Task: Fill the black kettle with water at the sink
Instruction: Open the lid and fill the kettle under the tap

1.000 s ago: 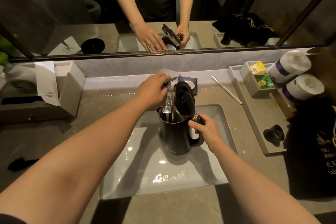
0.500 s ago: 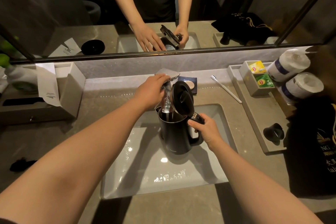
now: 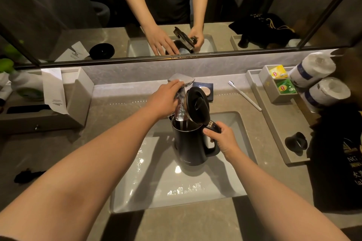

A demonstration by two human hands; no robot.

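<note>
A grey stone-look countertop (image 3: 117,115) runs under a wide mirror (image 3: 58,15) in a dim bathroom. At far left a grey box (image 3: 78,92) holds a white paper sheet (image 3: 52,90), with a small dark object (image 3: 27,175) lying nearer on the counter. The left hand (image 3: 164,100) rests on the faucet handle (image 3: 181,80), fingers curled over it, and water (image 3: 180,107) streams down into the black kettle (image 3: 189,143). The kettle stands upright inside the white sink (image 3: 156,191), its lid (image 3: 196,107) flipped open. The right hand (image 3: 223,139) is clenched around the kettle's handle. Behind the lid sits a dark soap dish (image 3: 205,89); a white toothbrush (image 3: 244,96) lies to its right. On the grey tray (image 3: 278,123) at right stand a box with 2 tea bags (image 3: 279,80), 2 paper rolls (image 3: 321,80) and a black cup (image 3: 295,142). A black bag (image 3: 337,162) sits at the near right edge.
</note>
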